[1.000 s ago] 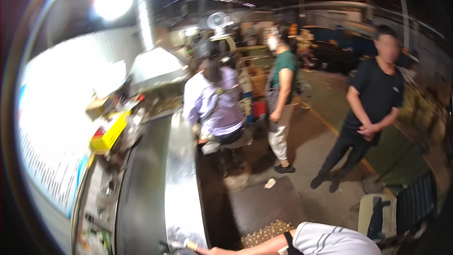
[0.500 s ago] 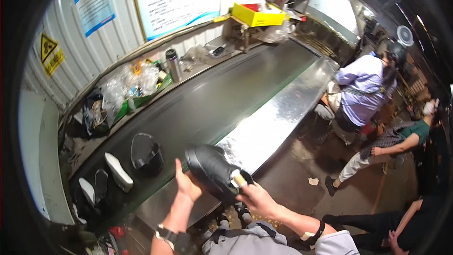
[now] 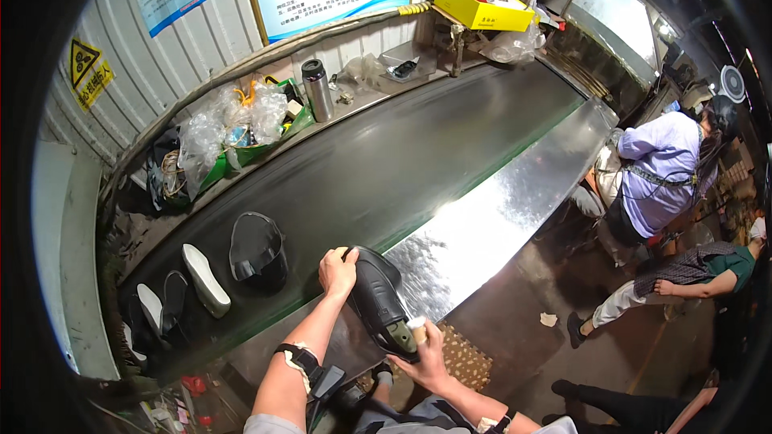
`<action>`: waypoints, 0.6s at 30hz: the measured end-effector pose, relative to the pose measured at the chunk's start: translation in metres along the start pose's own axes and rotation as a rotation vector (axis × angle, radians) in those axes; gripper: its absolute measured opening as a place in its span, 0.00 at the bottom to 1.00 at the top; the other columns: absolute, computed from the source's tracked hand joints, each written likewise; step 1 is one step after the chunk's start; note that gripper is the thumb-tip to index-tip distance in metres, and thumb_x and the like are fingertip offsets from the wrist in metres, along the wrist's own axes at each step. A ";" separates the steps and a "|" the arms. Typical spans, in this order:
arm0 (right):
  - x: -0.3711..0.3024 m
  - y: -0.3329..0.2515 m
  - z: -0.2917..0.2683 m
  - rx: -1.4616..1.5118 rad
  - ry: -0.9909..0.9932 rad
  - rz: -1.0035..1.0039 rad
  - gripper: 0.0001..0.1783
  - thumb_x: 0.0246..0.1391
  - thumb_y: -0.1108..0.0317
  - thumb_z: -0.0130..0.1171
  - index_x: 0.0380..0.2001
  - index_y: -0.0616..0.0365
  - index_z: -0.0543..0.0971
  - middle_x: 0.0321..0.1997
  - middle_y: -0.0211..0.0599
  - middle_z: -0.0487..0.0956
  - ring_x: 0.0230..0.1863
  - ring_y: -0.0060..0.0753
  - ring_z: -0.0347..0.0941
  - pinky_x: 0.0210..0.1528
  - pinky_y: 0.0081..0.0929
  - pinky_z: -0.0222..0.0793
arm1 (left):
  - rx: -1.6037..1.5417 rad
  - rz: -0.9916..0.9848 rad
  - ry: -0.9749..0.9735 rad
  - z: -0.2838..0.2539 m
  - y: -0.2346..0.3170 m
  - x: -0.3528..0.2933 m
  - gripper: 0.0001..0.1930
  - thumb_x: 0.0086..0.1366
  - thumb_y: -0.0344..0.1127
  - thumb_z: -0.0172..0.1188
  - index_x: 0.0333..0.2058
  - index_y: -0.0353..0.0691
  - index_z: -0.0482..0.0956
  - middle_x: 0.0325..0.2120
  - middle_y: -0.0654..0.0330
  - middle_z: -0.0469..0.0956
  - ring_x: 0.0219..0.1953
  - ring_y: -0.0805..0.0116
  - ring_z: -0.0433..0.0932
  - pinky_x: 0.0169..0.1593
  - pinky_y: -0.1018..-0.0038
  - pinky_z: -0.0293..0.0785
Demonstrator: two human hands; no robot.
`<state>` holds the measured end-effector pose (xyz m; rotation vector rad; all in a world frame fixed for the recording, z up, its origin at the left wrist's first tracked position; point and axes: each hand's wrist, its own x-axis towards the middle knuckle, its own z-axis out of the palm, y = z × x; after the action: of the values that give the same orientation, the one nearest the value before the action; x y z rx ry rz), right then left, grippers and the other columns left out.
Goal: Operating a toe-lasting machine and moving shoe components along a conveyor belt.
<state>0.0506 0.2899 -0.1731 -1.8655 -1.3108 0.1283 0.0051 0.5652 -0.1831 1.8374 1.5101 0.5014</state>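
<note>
Along a ribbed wall [image 3: 229,0] runs a dark belt [image 3: 386,161], on which soles [image 3: 205,281] and an upper [image 3: 257,253] are laid. At the metal ledge [image 3: 458,253], a black shoe [image 3: 376,293] is held, its far end grasped by the left hand [image 3: 338,272], its near end by the right hand's [image 3: 428,360] curled fingers. Positioning seems underway; a steady two-handed hold is probably called for in any turn or setting down.
</note>
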 end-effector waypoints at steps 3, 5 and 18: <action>0.000 0.012 0.008 0.283 0.011 0.176 0.56 0.35 0.55 0.83 0.63 0.70 0.63 0.63 0.58 0.66 0.63 0.57 0.66 0.63 0.42 0.64 | 0.040 -0.083 -0.013 0.001 -0.002 -0.012 0.16 0.62 0.47 0.65 0.40 0.41 0.86 0.35 0.50 0.84 0.41 0.48 0.82 0.48 0.59 0.75; -0.017 0.025 -0.018 0.279 -0.097 0.125 0.56 0.37 0.59 0.81 0.65 0.70 0.62 0.57 0.56 0.73 0.57 0.50 0.74 0.58 0.36 0.70 | -0.039 -0.257 -0.157 -0.002 -0.014 -0.033 0.16 0.62 0.47 0.65 0.37 0.38 0.87 0.31 0.50 0.85 0.38 0.50 0.83 0.47 0.60 0.76; -0.056 0.057 -0.034 0.455 -0.347 0.056 0.44 0.44 0.68 0.73 0.63 0.69 0.65 0.60 0.63 0.70 0.63 0.64 0.67 0.66 0.47 0.63 | 0.133 -0.355 0.084 0.012 -0.012 -0.088 0.22 0.51 0.48 0.68 0.36 0.35 0.78 0.33 0.47 0.82 0.40 0.47 0.82 0.47 0.57 0.76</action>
<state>0.0849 0.2182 -0.2094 -1.5280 -1.3202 0.7453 -0.0168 0.4787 -0.1885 1.6086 1.9176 0.3168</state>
